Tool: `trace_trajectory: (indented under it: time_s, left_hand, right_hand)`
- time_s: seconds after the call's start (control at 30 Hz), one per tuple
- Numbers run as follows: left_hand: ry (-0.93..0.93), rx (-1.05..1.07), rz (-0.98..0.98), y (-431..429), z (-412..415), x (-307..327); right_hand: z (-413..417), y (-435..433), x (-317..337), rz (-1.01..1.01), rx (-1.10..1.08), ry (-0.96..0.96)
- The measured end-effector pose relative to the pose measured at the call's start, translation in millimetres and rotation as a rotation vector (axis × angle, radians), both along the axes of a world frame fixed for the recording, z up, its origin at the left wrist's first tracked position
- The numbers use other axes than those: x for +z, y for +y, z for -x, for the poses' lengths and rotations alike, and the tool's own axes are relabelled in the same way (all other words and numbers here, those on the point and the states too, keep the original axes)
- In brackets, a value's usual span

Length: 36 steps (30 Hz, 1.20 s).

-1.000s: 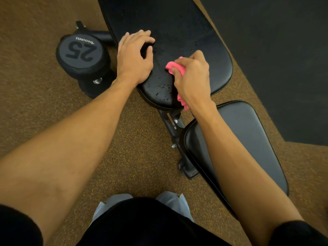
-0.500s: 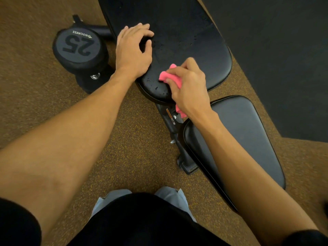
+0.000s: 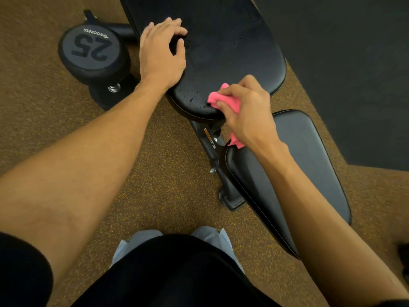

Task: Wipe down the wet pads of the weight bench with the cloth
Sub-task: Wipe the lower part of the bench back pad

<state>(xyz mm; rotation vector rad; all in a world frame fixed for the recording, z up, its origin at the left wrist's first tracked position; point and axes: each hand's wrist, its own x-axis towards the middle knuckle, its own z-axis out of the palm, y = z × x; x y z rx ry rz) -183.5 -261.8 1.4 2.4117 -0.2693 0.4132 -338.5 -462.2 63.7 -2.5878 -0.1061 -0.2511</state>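
cloth [image 3: 223, 99] mostly buried under right grip [image 3: 247, 109], only two pink bits show; back pad [image 3: 221, 41] cut by top edge, seat pad [image 3: 309, 162] near end behind right forearm [image 3: 321, 218], frame label [image 3: 209, 137] unreadably small, dark thing [image 3: 404, 253] cropped at right edge.

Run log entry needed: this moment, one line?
wiping | right hand grips cloth on back pad | left hand rests on back pad | droplets visible
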Motion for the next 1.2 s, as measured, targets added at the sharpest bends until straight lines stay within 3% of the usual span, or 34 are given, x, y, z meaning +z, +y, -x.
trace_trajectory:
  time_s: [0.13,0.37,0.53,0.73,0.87,1.07,1.2]
  left_hand:
    - [0.008,0.002,-0.018,-0.1,1.1,4.6]
    - [0.000,0.011,-0.020,0.1,4.3,3.6]
    - [-0.001,0.005,-0.040,0.6,5.6,3.0]
    - [0.004,0.013,-0.053,-0.4,9.0,1.1]
    - [0.007,0.013,-0.051,-0.6,10.0,2.5]
    - [0.012,0.011,-0.055,0.1,11.8,4.4]
    - [0.008,0.021,-0.049,-1.1,13.2,4.5]
  right_hand:
    - [-14.6,-1.9,-3.6,-0.005,-0.101,-0.031]
    - [16.1,-14.1,-1.4,-0.010,0.144,0.006]
    - [-2.1,-16.4,-8.0,0.024,0.004,-0.052]
    - [17.3,-29.2,-3.7,0.114,0.300,-0.068]
    - [8.5,-39.5,-7.6,0.087,0.144,-0.101]
    - [16.7,-19.6,-11.9,0.097,0.337,-0.155]
    - [14.8,-43.5,-10.4,0.103,0.244,-0.144]
